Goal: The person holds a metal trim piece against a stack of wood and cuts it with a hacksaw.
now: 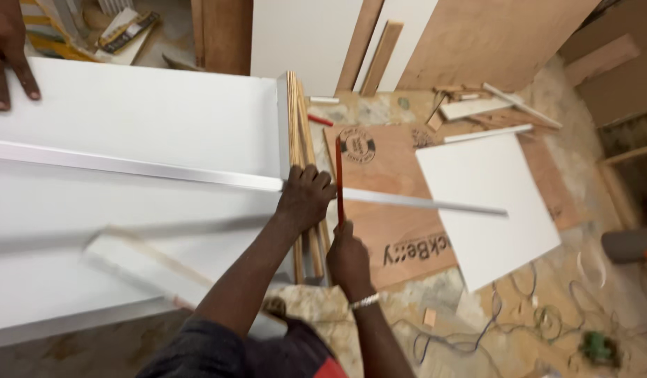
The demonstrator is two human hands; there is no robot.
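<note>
Left hand [306, 196] clamps the long aluminium strip [197, 173] against the white laminated board [127, 119] at its right edge. Right hand [348, 255], fist closed, holds a red pencil [339, 178] upright just beside that edge, tip near the strip. No drawn line is discernible; marking appears barely begun. Another person's hand [5, 56] steadies the board's far-left corner. Plywood sheet [400, 210] lies on the floor, right.

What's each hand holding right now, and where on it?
Left hand presses down on the long metal straightedge at the white board's plywood edge. Right hand grips the lower end of a thin red tool, seemingly a pencil.
</note>
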